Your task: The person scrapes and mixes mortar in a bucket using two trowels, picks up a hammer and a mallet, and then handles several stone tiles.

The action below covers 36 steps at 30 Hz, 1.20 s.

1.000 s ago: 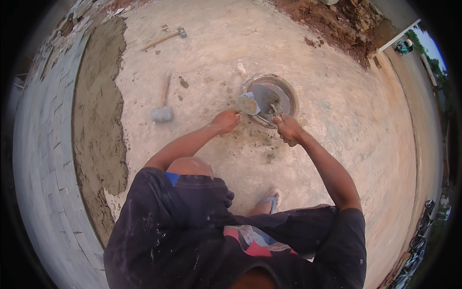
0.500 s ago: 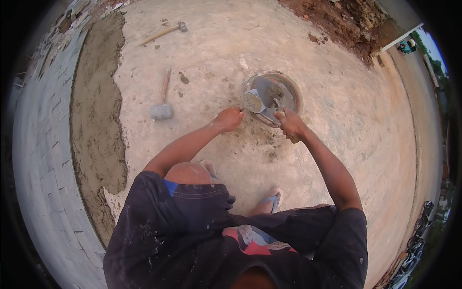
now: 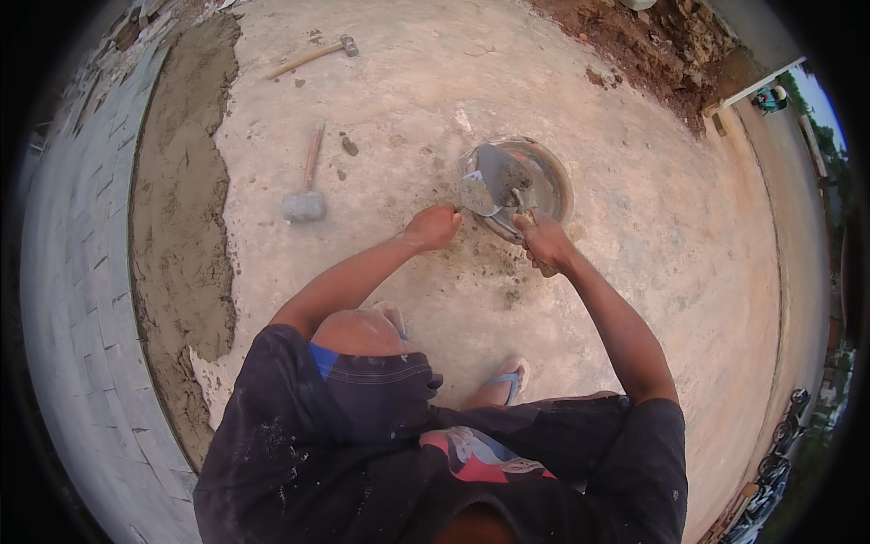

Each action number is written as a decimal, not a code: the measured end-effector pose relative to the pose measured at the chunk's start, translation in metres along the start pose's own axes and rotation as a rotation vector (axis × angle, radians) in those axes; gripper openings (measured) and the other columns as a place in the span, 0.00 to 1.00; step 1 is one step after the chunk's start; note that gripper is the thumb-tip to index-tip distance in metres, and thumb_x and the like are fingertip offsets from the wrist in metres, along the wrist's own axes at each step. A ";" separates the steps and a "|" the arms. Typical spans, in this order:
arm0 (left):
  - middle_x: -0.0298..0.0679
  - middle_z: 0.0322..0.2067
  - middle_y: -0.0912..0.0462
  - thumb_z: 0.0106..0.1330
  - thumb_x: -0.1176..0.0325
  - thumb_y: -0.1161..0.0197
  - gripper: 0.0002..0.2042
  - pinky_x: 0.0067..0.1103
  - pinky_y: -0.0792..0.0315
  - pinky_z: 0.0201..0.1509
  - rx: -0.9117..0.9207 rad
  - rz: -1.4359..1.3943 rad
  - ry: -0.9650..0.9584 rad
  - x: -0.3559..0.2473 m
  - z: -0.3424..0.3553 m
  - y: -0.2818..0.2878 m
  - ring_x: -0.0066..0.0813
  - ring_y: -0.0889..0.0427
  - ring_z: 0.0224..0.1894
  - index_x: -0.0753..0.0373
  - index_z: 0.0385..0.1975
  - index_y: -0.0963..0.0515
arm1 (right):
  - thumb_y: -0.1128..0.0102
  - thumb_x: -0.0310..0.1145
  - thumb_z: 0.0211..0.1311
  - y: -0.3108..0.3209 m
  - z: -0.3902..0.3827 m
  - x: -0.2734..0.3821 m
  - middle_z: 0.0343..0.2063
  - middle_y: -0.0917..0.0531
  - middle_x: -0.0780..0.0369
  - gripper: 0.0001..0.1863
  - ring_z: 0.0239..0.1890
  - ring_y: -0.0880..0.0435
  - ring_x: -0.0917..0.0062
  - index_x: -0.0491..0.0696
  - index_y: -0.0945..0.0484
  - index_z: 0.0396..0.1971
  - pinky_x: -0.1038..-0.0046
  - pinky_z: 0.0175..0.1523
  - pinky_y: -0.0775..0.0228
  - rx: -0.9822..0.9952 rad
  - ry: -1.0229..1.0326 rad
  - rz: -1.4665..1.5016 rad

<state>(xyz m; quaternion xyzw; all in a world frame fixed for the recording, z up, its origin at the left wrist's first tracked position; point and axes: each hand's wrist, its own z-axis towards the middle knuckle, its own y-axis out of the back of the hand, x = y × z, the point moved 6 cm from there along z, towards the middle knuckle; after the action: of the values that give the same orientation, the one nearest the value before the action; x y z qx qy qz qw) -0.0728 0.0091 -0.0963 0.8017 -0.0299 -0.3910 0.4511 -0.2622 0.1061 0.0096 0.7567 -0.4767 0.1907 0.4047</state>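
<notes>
A round basin (image 3: pixel 565 195) with a mortar-smeared rim stands on the concrete in front of me. My right hand (image 3: pixel 546 243) is closed around the handle of a trowel (image 3: pixel 500 168). The trowel's grey blade, with some mortar on it, lies over the basin. At the basin's near left rim, my left hand (image 3: pixel 433 228) is closed on a pale, rounded, scoop-like piece (image 3: pixel 475 196). This piece meets or overlaps the left edge of the trowel blade. What its grip looks like is hidden by my fingers.
A mallet (image 3: pixel 304 206) with a thick grey head and a hammer (image 3: pixel 349 45) lie left of the basin. Farther left, a strip of wet mortar (image 3: pixel 181 199) borders grey paving blocks (image 3: pixel 91 299). Reddish soil (image 3: pixel 652 45) is heaped at the far right. My sandalled foot (image 3: pixel 509 381) is below the basin.
The trowel blade has shifted left and up against the scoop-like piece, with my right hand moving slightly left. The left hand has barely moved.
</notes>
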 end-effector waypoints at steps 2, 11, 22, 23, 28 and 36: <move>0.60 0.42 0.18 0.77 0.54 0.55 0.22 0.47 0.27 0.54 0.016 -0.015 0.033 0.005 -0.003 0.000 0.60 0.19 0.49 0.69 0.46 0.23 | 0.48 0.48 0.74 0.009 0.008 -0.012 0.20 0.27 0.63 0.26 0.17 0.25 0.79 0.40 0.33 0.56 0.71 0.21 0.29 -0.089 -0.071 0.038; 0.60 0.44 0.18 0.76 0.53 0.54 0.23 0.46 0.27 0.55 0.042 -0.057 0.074 0.003 -0.006 0.005 0.60 0.20 0.50 0.70 0.46 0.24 | 0.48 0.48 0.73 -0.008 -0.010 0.023 0.24 0.22 0.59 0.29 0.21 0.20 0.75 0.36 0.33 0.58 0.68 0.23 0.28 0.026 0.034 0.022; 0.61 0.41 0.18 0.77 0.53 0.55 0.23 0.47 0.28 0.53 0.035 -0.084 0.052 0.003 -0.004 0.002 0.60 0.19 0.48 0.70 0.48 0.26 | 0.48 0.47 0.74 -0.005 0.000 -0.004 0.21 0.26 0.65 0.23 0.17 0.25 0.80 0.42 0.32 0.54 0.73 0.20 0.30 -0.095 -0.018 0.108; 0.61 0.40 0.18 0.77 0.53 0.55 0.22 0.47 0.28 0.53 0.022 -0.080 0.041 0.003 -0.005 0.003 0.61 0.19 0.47 0.70 0.48 0.26 | 0.48 0.48 0.74 -0.009 0.001 -0.008 0.20 0.26 0.65 0.23 0.17 0.25 0.80 0.42 0.31 0.54 0.73 0.20 0.29 -0.080 -0.008 0.080; 0.62 0.39 0.18 0.77 0.54 0.55 0.22 0.47 0.28 0.51 -0.002 -0.072 0.027 0.008 -0.006 0.000 0.61 0.19 0.46 0.70 0.47 0.27 | 0.48 0.49 0.74 -0.024 -0.015 0.012 0.20 0.27 0.65 0.24 0.17 0.26 0.81 0.43 0.32 0.55 0.73 0.21 0.29 0.079 0.030 0.046; 0.59 0.41 0.17 0.78 0.54 0.55 0.21 0.46 0.26 0.53 0.010 -0.058 0.064 0.006 -0.006 -0.002 0.59 0.19 0.49 0.70 0.45 0.25 | 0.47 0.48 0.74 -0.025 -0.010 -0.001 0.19 0.26 0.65 0.24 0.17 0.27 0.81 0.41 0.32 0.52 0.74 0.21 0.30 0.025 0.011 0.040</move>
<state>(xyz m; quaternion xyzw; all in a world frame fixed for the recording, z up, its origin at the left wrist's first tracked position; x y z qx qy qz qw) -0.0656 0.0125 -0.0998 0.8167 0.0057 -0.3778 0.4363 -0.2395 0.1202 0.0044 0.7510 -0.4870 0.2086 0.3939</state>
